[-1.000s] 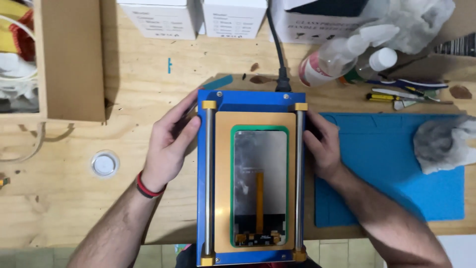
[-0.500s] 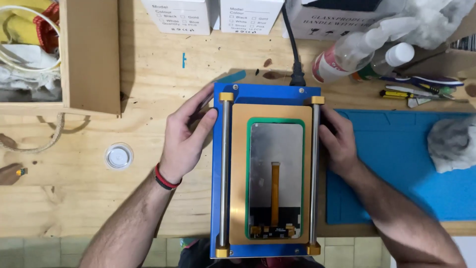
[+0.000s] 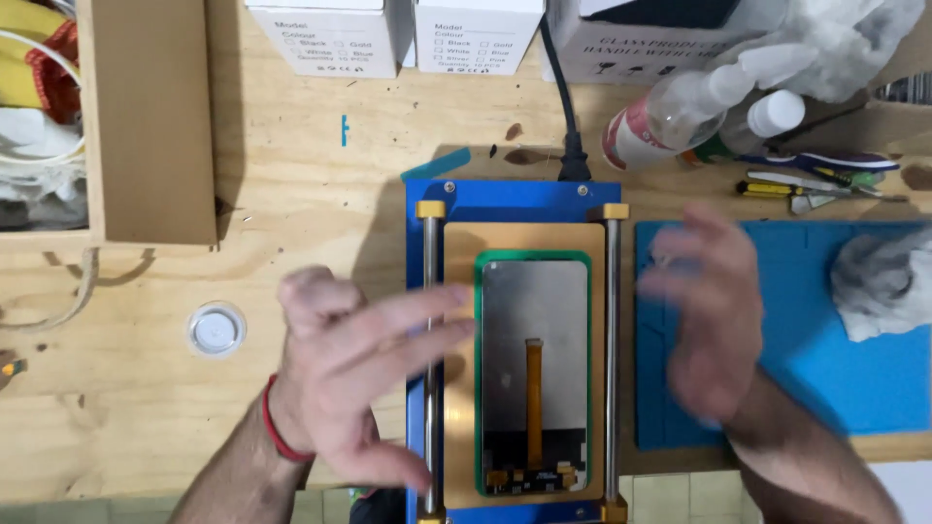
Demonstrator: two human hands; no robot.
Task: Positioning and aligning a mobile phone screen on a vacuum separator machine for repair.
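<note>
Count it off around the blue heating plate (image 3: 515,199): 1 phone screen panel (image 3: 534,374) sits on it between 2 metal rails (image 3: 429,349), with 2 open hands, left hand (image 3: 354,374) and right hand (image 3: 704,315), over its sides. Behind it stand 3 white boxes (image 3: 335,37) and 2 plastic bottles (image 3: 670,121). To its right lies 1 blue mat (image 3: 777,388) with 1 crumpled cloth (image 3: 883,281), to its left 1 small round lid (image 3: 216,330).

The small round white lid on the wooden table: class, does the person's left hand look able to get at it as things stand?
Probably yes. The left hand hovers open and empty beside the small round white lid, with only bare wooden table between them.
</note>
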